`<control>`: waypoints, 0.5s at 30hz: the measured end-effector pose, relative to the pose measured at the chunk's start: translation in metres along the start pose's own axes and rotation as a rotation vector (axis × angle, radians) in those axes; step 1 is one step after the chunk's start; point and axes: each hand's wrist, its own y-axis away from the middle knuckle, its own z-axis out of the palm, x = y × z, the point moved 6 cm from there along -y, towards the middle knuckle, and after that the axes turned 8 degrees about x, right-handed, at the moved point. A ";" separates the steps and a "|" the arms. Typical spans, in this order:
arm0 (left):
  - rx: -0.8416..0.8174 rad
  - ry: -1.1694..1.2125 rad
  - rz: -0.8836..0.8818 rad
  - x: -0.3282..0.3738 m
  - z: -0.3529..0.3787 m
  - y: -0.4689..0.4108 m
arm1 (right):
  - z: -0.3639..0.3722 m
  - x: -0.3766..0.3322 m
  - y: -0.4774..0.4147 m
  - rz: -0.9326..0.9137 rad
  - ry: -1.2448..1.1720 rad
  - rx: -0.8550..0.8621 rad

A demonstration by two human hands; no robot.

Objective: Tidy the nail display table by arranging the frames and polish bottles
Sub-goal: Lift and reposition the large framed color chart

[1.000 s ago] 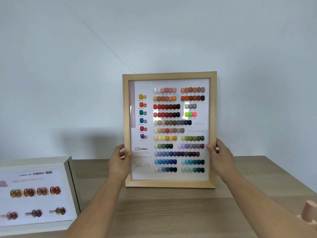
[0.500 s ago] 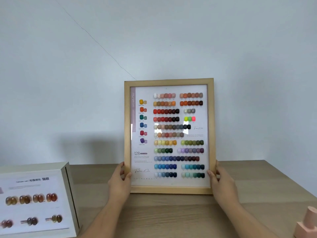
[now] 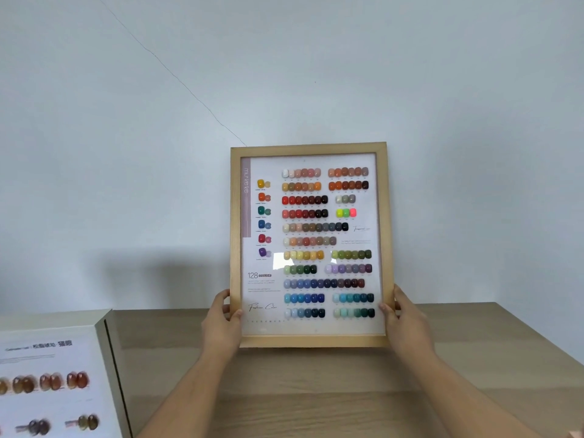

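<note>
pale wall (image 3: 442, 121), thin diagonal crack (image 3: 170, 72)

You face a plain pale wall (image 3: 442, 105) with a faint bluish cast, lit evenly and softly. A thin dark crack (image 3: 164, 66) runs across it on a slant, from the upper left down toward the middle. Below the wall your view takes in a light wooden table (image 3: 316, 390) with visible grain; its far edge meets the wall, where a dim shadow lies at left.
</note>
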 end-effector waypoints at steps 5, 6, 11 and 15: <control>-0.007 0.021 -0.041 -0.012 0.009 -0.002 | 0.007 0.002 -0.007 -0.009 -0.024 0.001; -0.002 0.025 -0.033 -0.013 0.010 -0.004 | 0.009 0.004 -0.008 -0.004 -0.035 -0.002; 0.003 0.042 -0.017 -0.017 0.018 -0.012 | 0.017 0.012 -0.013 0.025 -0.058 -0.020; 0.026 0.060 -0.001 -0.021 0.020 -0.011 | 0.021 0.015 -0.014 0.024 -0.048 -0.038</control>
